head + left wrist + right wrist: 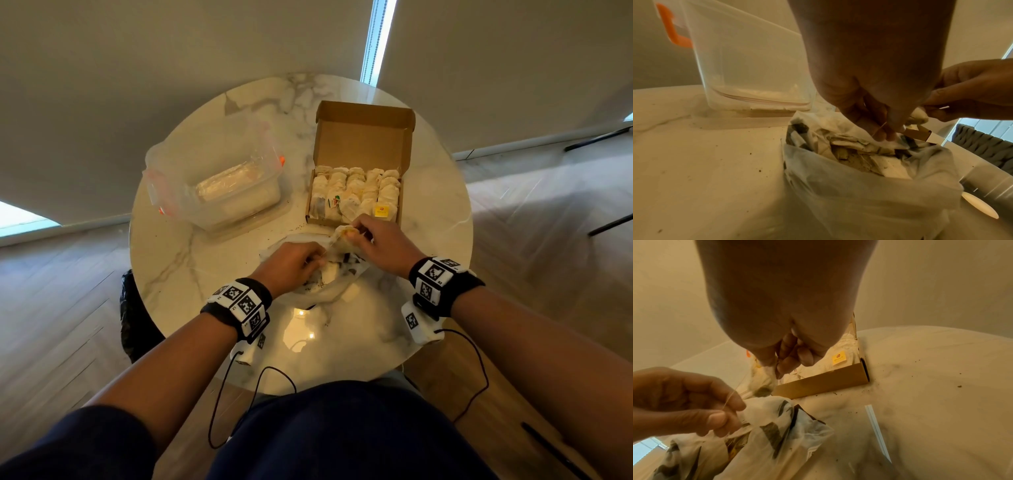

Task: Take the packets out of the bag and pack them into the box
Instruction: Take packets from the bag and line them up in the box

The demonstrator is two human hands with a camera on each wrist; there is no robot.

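packet (761,382) pinched under right hand (785,344) fingertips (string (729,400) in left hand (684,402))

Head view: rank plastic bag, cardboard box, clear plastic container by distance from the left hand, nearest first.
From the left hand:
1. Plastic bag: directly under the hand, which pinches a thread at its mouth.
2. Cardboard box: ahead and to the right, open, with packets in rows.
3. Clear plastic container: ahead and to the left, slightly farther.

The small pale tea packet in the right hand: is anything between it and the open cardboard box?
Nothing visible blocks it. The pale tea packet hangs before the brown cardboard box, but its thin string is pinched by the left hand.
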